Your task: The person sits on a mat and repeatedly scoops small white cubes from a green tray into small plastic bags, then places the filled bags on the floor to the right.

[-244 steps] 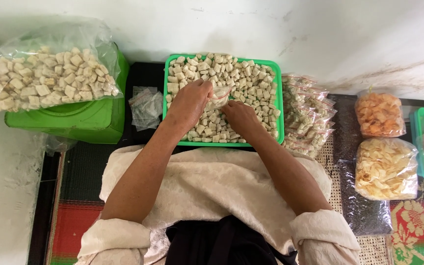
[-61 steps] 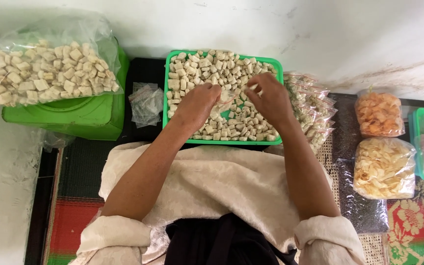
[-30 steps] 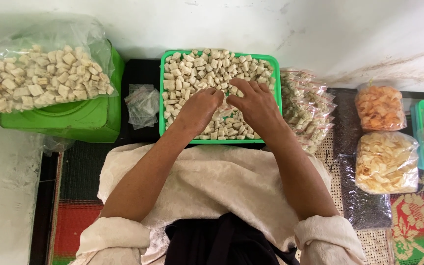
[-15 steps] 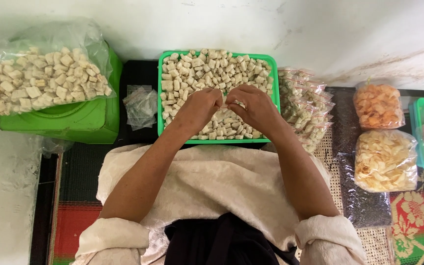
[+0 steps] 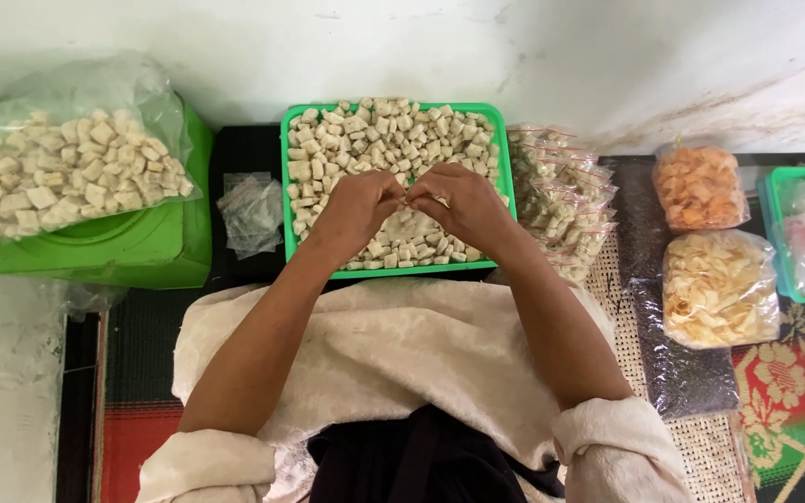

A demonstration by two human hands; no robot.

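Both your hands are over the green tray (image 5: 393,270) at the centre of the frame. Your left hand (image 5: 351,210) and right hand (image 5: 463,207) meet fingertip to fingertip above the pale cubes (image 5: 375,140) that fill the tray. Each grip is pinched nearly closed, fingers curled in, and between the two sets of fingertips sits a small clear bag (image 5: 409,224), thin and see-through, lying just over the cubes. How much of it each hand has hold of, you cannot tell from here; the fingers cover the edges.

The tray is against the wall, upper middle of the frame, just beyond your lap and the cream cloth (image 5: 393,363) spread over it.

Upper left: a big clear sack of cubes (image 5: 58,172) resting on a green tub (image 5: 132,251). Between tub and tray, a loose bundle of empty clear bags (image 5: 252,212) on the dark mat.

Just right of the tray, touching its edge, a stack of small filled packets (image 5: 561,200). Further right, a bag of orange crisps (image 5: 699,186) and below it a bag of pale yellow crisps (image 5: 717,289). At the far right edge, a second green tray (image 5: 768,233) with clear bags in it, cut off by the frame.
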